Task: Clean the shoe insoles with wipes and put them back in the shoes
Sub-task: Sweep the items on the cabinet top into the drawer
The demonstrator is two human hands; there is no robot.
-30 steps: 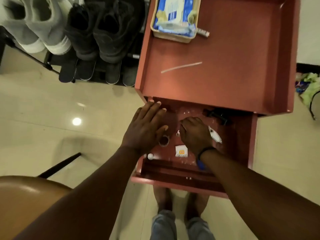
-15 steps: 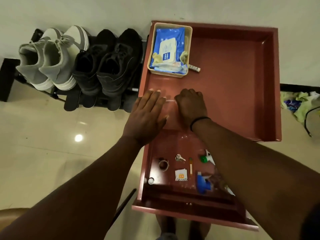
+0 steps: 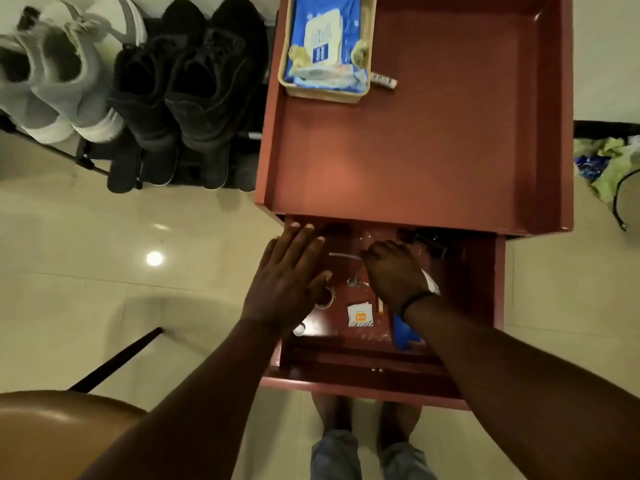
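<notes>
A blue pack of wipes [image 3: 325,46] lies in a beige basket [image 3: 322,93] at the back left of the red table top [image 3: 433,150]. Left of the table, a rack holds grey sneakers [image 3: 52,81] and black shoes [image 3: 194,84]. Both of my hands are down in the open red drawer [image 3: 478,289]. My left hand [image 3: 287,285] lies flat with fingers spread over the drawer's left side. My right hand [image 3: 394,271] is curled into a fist, its fingertips pinching one end of a thin white strip [image 3: 341,255].
The drawer holds a tape ring [image 3: 327,299], a white-and-orange sachet [image 3: 360,315], a blue object [image 3: 403,336], a small white cap [image 3: 298,329] and a dark item [image 3: 429,242] at the back. A brown chair seat [image 3: 52,431] is at bottom left. Crumpled cloth [image 3: 609,164] lies on the floor at right.
Both hands went from the drawer up to the white strip on the table top and came back down into the drawer. The strip is now off the top and at my right hand.
</notes>
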